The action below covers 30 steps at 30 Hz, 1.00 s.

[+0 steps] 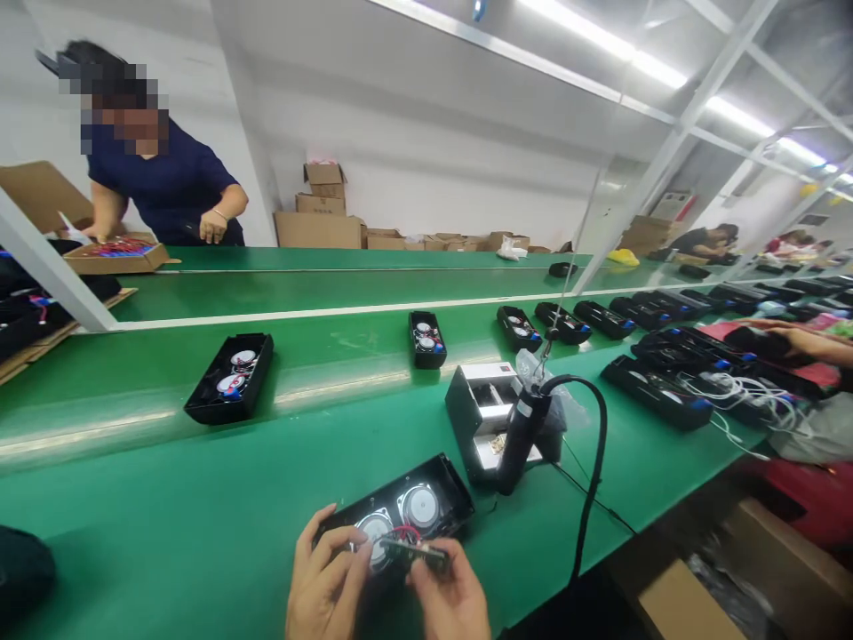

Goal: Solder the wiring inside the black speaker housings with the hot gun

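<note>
Cardboard boxes along the white wall

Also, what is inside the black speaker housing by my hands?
Two speaker drivers and red wires show in the speaker housing. The left hand, right hand and circuit board cover parts of its near side; contents there are hidden.

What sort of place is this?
Probably a factory assembly line, likely for speakers. Open black cases sit in a row along a long green bench, the nearest holding round speakers, and what looks like a power screwdriver hangs over it.
</note>
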Each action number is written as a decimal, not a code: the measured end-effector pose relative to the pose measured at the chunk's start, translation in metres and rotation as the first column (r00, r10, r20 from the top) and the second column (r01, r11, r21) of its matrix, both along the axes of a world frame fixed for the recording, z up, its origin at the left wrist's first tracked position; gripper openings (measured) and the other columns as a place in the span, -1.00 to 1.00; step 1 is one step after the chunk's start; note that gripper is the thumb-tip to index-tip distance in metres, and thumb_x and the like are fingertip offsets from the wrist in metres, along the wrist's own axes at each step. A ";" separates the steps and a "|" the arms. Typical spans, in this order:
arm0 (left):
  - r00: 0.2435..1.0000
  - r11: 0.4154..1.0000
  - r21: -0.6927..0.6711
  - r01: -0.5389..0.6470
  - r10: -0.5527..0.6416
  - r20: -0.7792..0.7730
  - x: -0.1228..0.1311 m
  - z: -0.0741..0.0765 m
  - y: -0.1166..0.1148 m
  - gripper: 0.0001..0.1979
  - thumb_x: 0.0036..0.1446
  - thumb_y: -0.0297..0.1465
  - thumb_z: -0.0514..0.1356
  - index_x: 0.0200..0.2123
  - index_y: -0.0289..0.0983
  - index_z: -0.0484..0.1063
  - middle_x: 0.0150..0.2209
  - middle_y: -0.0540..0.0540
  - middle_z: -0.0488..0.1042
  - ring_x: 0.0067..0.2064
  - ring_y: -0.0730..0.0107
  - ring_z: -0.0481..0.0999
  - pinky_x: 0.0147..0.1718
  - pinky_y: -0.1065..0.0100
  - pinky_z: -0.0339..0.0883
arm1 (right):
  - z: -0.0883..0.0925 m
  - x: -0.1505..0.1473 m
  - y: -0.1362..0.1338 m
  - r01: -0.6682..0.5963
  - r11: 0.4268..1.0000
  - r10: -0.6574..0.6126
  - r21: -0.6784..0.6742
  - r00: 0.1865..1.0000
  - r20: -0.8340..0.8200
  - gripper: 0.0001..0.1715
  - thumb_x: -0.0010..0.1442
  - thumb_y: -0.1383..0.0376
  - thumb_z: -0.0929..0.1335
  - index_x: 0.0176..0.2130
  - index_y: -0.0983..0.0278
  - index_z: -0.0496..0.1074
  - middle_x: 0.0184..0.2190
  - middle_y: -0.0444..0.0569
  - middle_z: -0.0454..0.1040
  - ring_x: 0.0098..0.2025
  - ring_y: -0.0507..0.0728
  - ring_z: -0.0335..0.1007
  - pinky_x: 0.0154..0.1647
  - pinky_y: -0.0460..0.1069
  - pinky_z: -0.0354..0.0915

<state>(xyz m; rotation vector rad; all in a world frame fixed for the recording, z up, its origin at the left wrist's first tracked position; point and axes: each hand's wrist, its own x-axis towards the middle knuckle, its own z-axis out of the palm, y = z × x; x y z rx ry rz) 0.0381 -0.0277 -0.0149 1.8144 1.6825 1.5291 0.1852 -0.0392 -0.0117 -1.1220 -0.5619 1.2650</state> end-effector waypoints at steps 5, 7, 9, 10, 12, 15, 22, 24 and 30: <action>1.000 0.989 -0.150 -0.021 0.020 -0.006 -0.012 0.000 0.009 -0.52 0.41 -0.11 0.14 -0.54 -0.13 0.55 -0.22 -0.11 0.64 0.23 0.00 0.49 0.12 0.02 0.51 | 0.049 0.022 0.053 -0.171 0.979 0.139 0.108 0.955 0.261 -0.48 -0.15 0.06 0.70 -0.29 0.23 0.57 -0.40 -0.09 0.65 -0.36 0.13 0.57 -0.31 -0.04 0.47; 0.999 0.979 -0.204 -0.025 0.029 0.018 -0.019 0.003 0.010 -0.56 0.40 -0.08 0.15 -0.48 -0.13 0.58 -0.15 -0.10 0.64 0.18 0.02 0.56 0.04 0.06 0.58 | 0.066 0.037 0.068 -0.414 0.898 0.300 0.151 0.825 0.479 -0.67 -0.05 0.13 0.67 -0.36 0.23 0.63 -0.43 -0.10 0.65 -0.39 0.10 0.55 -0.33 -0.06 0.42; 0.999 0.977 -0.210 -0.025 0.034 0.037 -0.026 0.007 0.006 -0.63 0.40 -0.07 0.14 -0.31 -0.12 0.62 0.00 -0.12 0.61 0.17 0.05 0.59 0.06 0.02 0.59 | 0.079 0.051 0.078 -0.682 0.714 0.381 0.160 0.570 0.728 -0.89 0.15 0.23 0.59 -0.31 0.22 0.70 -0.36 -0.06 0.70 -0.32 0.11 0.60 -0.24 -0.04 0.42; 0.999 0.981 -0.194 -0.021 0.027 0.028 -0.029 0.010 0.003 -0.68 0.40 -0.08 0.14 -0.19 -0.11 0.62 0.11 -0.14 0.57 0.20 0.05 0.57 0.10 -0.02 0.57 | 0.085 0.056 0.081 -0.787 0.602 0.363 0.135 0.420 0.832 -0.92 0.24 0.29 0.52 -0.24 0.20 0.72 -0.31 -0.04 0.72 -0.26 0.12 0.62 -0.18 -0.03 0.41; 0.997 0.991 -0.134 0.029 -0.037 -0.061 -0.033 0.013 -0.005 -0.69 0.34 -0.07 0.23 0.00 -0.09 0.55 0.31 -0.19 0.40 0.32 -0.04 0.46 0.19 -0.13 0.51 | 0.094 0.062 0.083 -0.908 0.418 0.252 0.008 0.124 0.960 -0.74 0.35 0.40 0.39 -0.14 0.18 0.71 -0.26 -0.03 0.73 -0.22 0.12 0.62 -0.16 -0.02 0.36; 0.931 0.985 -0.075 0.154 -0.170 -0.323 -0.033 0.014 -0.013 -0.47 0.06 -0.09 0.47 0.07 -0.08 0.51 0.46 -0.24 0.18 0.46 -0.30 0.22 0.25 -0.31 0.39 | 0.101 0.058 0.078 -0.910 0.323 0.099 -0.259 -0.240 0.966 -0.64 0.34 0.48 0.32 -0.14 0.16 0.67 -0.28 -0.05 0.72 -0.23 0.12 0.60 -0.29 0.00 0.21; 0.742 0.984 -0.124 0.125 -0.176 -0.647 -0.022 0.009 -0.001 -0.56 -0.20 -0.47 0.47 -0.18 -0.13 0.54 0.38 -0.24 0.39 0.41 -0.40 0.28 0.26 -0.38 0.25 | 0.111 0.046 0.084 -0.838 0.266 0.097 -0.477 -0.469 0.878 -0.68 0.24 0.46 0.34 -0.17 0.14 0.63 -0.25 -0.05 0.71 -0.23 0.12 0.55 -0.38 0.05 -0.03; 0.696 0.979 -0.134 0.153 -0.203 -0.689 -0.023 0.009 0.004 -0.63 -0.14 -0.46 0.43 -0.18 -0.11 0.56 0.34 -0.22 0.45 0.38 -0.37 0.34 0.22 -0.37 0.27 | 0.114 0.048 0.088 -0.837 0.250 0.107 -0.487 -0.476 0.873 -0.67 0.24 0.44 0.33 -0.15 0.13 0.63 -0.26 -0.06 0.70 -0.25 0.12 0.53 -0.37 0.04 -0.01; 0.714 0.975 -0.121 0.188 -0.221 -0.664 -0.021 0.011 0.006 -0.59 -0.08 -0.49 0.38 -0.13 0.01 0.63 0.14 -0.06 0.63 0.29 -0.33 0.42 0.16 -0.34 0.23 | 0.116 0.051 0.083 -0.835 0.257 0.130 -0.487 -0.470 0.873 -0.66 0.14 0.32 0.39 -0.09 0.11 0.63 -0.34 -0.07 0.66 -0.36 0.13 0.46 -0.41 0.02 -0.01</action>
